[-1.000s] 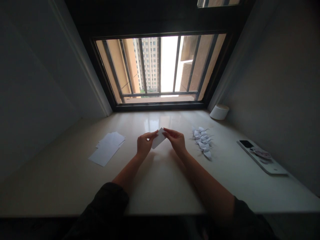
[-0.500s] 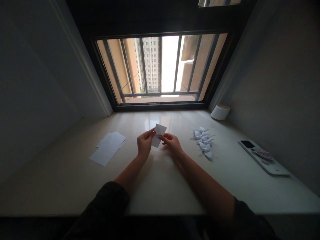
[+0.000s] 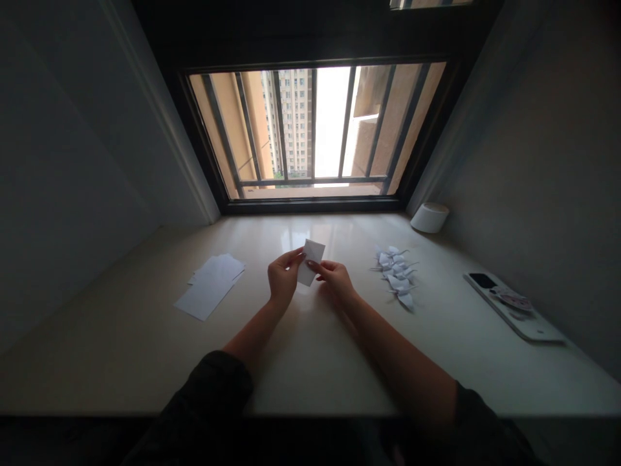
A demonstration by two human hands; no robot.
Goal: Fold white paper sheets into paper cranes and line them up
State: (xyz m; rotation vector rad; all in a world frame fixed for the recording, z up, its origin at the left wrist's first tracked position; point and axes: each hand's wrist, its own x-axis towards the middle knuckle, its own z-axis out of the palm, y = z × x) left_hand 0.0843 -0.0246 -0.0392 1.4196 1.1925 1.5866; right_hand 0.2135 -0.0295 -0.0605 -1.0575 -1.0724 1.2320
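A small folded white paper (image 3: 311, 258) is held upright a little above the pale counter (image 3: 310, 349), near its middle. My left hand (image 3: 283, 278) pinches its left edge with thumb and fingers. My right hand (image 3: 336, 279) pinches its lower right side, fingers curled. Both hands are closed on the paper and almost touch each other.
A loose stack of white sheets (image 3: 211, 285) lies to the left. Several folded paper cranes (image 3: 396, 273) are grouped to the right. Farther right lies a phone (image 3: 512, 303) near the wall, and a white round container (image 3: 429, 217) stands in the back right corner under the barred window (image 3: 315, 129).
The paper has been turned from lying slanted between the hands to standing more upright. My right hand moved left and down, closer to my left hand.
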